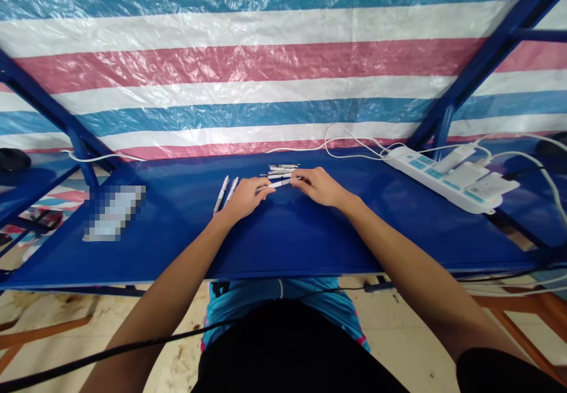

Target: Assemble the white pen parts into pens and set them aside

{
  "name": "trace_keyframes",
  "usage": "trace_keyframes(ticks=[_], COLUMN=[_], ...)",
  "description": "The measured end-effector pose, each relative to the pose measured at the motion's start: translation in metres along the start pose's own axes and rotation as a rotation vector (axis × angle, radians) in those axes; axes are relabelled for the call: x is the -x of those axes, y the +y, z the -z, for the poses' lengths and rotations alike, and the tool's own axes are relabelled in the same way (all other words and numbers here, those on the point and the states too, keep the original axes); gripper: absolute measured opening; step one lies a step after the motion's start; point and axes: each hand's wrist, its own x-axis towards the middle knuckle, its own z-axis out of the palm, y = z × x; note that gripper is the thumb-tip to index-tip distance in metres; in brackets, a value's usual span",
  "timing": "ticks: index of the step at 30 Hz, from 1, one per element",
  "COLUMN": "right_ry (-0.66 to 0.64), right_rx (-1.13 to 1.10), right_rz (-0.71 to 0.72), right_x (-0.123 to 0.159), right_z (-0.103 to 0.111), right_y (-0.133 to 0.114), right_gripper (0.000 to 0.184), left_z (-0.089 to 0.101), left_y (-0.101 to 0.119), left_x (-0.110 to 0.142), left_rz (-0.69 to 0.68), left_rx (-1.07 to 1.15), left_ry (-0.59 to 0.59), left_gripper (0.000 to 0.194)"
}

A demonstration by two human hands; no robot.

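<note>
Between my hands a white pen is held level just above the blue table. My left hand pinches its left end between thumb and fingers. At the other end, the fingers of my right hand are closed on it. Just beyond lies a small pile of white and dark pens, partly hidden by the held one. Two more pens lie side by side left of my left hand: one white and grey pen in full view, and a second pen whose lower end the hand covers.
The blue table has a white power strip with plugged-in chargers on its right. White cables run along the back edge. A blurred-out flat object lies at left. Blue metal posts and a striped sheet stand behind.
</note>
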Motion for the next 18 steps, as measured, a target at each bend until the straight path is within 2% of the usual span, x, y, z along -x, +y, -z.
trace_keyframes(ticks=[7, 11, 14, 18], right_ry=[-0.010, -0.015, -0.014, 0.016], right_rx=[-0.016, -0.029, -0.023, -0.004], right_rz=[-0.026, -0.055, -0.077, -0.081], right_x=[-0.0013, -0.0021, -0.0018, -0.0008], right_z=[0.0006, -0.0008, -0.0021, -0.0029], right_y=[-0.0035, -0.0062, -0.0068, -0.0042], right_gripper=[0.040, 0.043, 0.037, 0.020], left_z=[-0.0005, -0.0010, -0.0015, -0.0018], left_y=[-0.0050, -0.0063, -0.0059, -0.0042], left_x=[-0.0007, -0.0013, -0.0019, -0.0016], left_rz=[-0.026, -0.016, -0.009, -0.005], left_rx=[-0.068, -0.094, -0.082, -0.040], left_ry=[0.067, 0.064, 0.038, 0.027], left_gripper=[0.037, 0.036, 0.037, 0.041])
